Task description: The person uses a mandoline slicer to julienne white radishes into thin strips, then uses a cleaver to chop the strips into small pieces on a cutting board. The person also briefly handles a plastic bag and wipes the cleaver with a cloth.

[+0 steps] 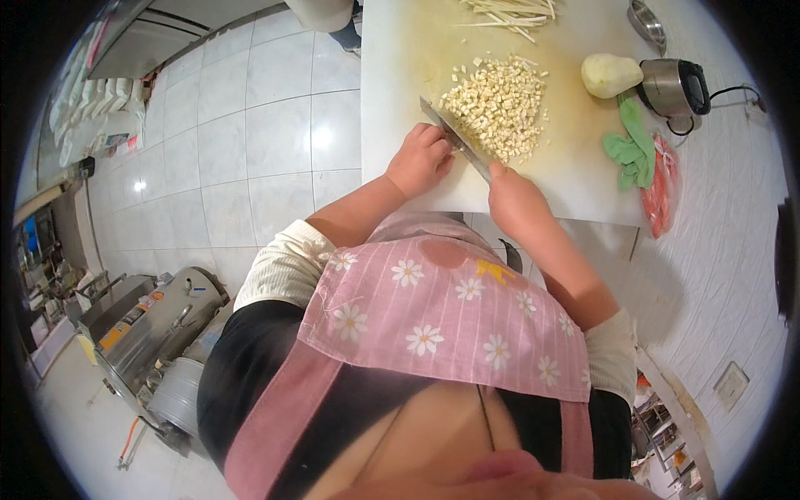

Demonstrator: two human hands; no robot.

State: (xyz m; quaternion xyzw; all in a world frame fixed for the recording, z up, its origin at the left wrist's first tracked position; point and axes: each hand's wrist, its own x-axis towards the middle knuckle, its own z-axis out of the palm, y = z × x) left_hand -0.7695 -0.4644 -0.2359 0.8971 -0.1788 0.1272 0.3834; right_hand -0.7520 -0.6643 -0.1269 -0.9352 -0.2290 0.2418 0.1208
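Observation:
My right hand (515, 199) is closed on the handle end of a kitchen knife (464, 145), whose blade points away to the upper left. At the blade's left side, my left hand (424, 159) has its fingers curled down against the board; what is under them is mostly hidden. A heap of small pale diced vegetable pieces (500, 106) lies on the white cutting board (400, 62), just right of the blade. Further up lie pale vegetable strips (515, 14). A peeled, pear-shaped pale vegetable (609, 75) rests at the right.
Right of the board's middle are a green cloth or glove (631, 147), a red item in clear plastic (660, 187), a metal appliance with a cord (670, 86) and a small metal bowl (647, 24). A white tiled floor (281, 131) lies left. Part of another person (325, 15) shows at the top.

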